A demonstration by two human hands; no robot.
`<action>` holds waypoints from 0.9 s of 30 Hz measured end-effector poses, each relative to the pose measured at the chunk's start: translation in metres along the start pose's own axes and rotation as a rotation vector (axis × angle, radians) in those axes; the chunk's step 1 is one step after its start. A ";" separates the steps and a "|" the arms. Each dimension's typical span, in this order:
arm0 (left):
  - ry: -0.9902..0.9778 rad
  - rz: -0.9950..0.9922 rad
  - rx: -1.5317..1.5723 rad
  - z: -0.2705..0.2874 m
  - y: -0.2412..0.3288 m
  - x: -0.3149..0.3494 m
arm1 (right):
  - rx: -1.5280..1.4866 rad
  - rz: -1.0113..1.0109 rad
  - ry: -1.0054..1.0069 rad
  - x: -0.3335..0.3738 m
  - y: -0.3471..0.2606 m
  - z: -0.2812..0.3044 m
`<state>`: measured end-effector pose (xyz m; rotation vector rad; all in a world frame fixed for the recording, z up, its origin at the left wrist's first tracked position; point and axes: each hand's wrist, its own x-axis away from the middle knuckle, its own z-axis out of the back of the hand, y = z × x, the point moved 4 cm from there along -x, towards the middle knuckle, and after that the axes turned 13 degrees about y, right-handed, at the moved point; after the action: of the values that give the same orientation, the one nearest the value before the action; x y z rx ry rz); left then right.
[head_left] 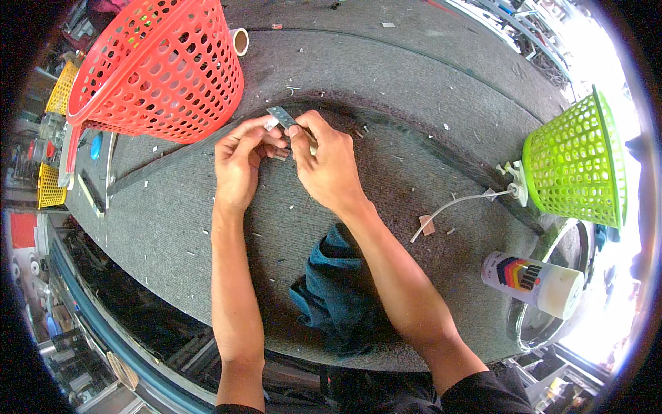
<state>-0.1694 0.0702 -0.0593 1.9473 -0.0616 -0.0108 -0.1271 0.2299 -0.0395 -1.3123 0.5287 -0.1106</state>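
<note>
Between my two hands, over the middle of the grey carpeted worktop [179, 228], is a small flat metal plate [281, 117] with small holes. My right hand [325, 162] pinches its right end between thumb and fingers. On the other side, my left hand [241, 159] has its fingers curled and pressed at the plate's left edge, by a small pale piece I cannot make out. The left fingertips are partly hidden. A crumpled dark blue cloth [334, 283] lies on the worktop between my forearms.
A large red perforated basket [176, 83] stands at the far left, beside a tape roll [239, 41]. To the right are a green basket [569, 162], a white tube [448, 204] and a white spray can [527, 279] lying tilted. Small scraps litter the carpet.
</note>
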 end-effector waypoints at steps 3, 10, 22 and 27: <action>-0.047 -0.002 0.033 0.002 -0.001 0.000 | -0.068 -0.014 0.002 0.001 -0.001 -0.002; -0.049 0.026 0.057 0.009 -0.005 -0.002 | -0.124 0.117 0.031 0.006 -0.010 -0.003; -0.040 -0.030 0.066 0.002 0.002 0.003 | -0.054 0.269 0.031 0.011 -0.021 0.000; 0.037 -0.022 0.134 0.001 0.002 0.005 | -0.093 0.252 0.011 0.011 -0.020 -0.001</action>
<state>-0.1647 0.0688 -0.0578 2.0818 -0.0159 0.0152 -0.1133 0.2196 -0.0247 -1.3246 0.7114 0.1167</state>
